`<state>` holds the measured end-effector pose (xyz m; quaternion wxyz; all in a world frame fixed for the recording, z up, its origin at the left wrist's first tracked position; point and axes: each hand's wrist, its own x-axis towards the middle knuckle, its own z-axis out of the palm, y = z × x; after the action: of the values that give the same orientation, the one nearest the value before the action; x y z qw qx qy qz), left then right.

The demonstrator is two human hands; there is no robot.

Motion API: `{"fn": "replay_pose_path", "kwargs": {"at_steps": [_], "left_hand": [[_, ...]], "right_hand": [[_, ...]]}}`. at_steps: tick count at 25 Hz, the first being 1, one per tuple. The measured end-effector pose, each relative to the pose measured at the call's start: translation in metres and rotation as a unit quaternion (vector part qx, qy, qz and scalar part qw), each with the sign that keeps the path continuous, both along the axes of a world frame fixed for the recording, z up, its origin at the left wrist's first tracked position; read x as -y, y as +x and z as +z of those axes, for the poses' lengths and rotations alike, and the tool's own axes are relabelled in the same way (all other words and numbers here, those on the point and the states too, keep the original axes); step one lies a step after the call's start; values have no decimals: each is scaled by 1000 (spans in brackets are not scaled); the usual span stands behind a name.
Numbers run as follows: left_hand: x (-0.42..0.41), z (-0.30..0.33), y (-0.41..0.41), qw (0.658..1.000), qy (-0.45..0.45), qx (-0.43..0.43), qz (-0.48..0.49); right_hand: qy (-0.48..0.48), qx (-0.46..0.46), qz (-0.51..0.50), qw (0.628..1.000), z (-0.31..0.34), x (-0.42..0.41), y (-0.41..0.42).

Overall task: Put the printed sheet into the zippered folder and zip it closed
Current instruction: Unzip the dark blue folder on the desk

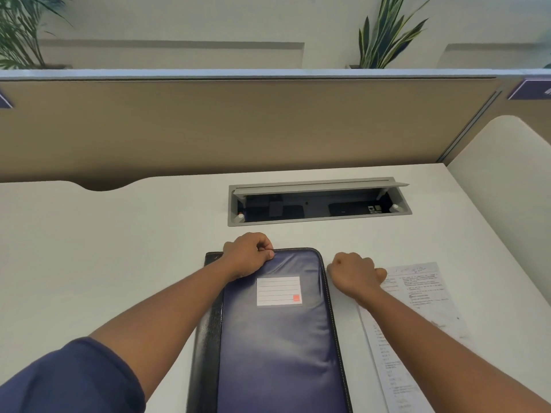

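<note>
The bench (pixel 104 239) is bare to the left of the zippered folder (pixel 277 338), giving open passage there. A bare strip also runs between the folder's far edge and the open cable tray (pixel 319 201) recessed in the bench. The tray's raised lid stands behind its opening. To the right, the printed sheet (pixel 417 296) lies flat just beside the folder, with the right hand (pixel 354 275) resting at its near-left corner. A partition wall (pixel 238 123) closes off the far side.

Glossy leather-like folder (pixel 277 338), matt paper sheet (pixel 417 293)
</note>
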<state>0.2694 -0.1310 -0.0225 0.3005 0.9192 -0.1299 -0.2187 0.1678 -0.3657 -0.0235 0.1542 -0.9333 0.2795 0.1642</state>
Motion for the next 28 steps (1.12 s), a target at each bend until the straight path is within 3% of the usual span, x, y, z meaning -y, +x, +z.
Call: {"fn": "replay_pose_path", "kwargs": {"at_steps": [2, 6, 14, 20, 28], "left_hand": [[7, -1, -3, 999, 36, 21, -33], [38, -5, -15, 989, 83, 71, -96], [71, -22, -27, 994, 56, 98, -11], [69, -27, -27, 995, 16, 103, 11], [68, -27, -30, 992, -16, 125, 15]], "right_hand": [[-55, 47, 86, 994, -5, 4, -8], [-46, 98, 143, 984, -11, 9, -18], [-116, 137, 219, 959, -7, 12, -11], [-53, 156, 249, 954, -6, 13, -15], [-67, 190, 282, 938, -12, 5, -93]]}}
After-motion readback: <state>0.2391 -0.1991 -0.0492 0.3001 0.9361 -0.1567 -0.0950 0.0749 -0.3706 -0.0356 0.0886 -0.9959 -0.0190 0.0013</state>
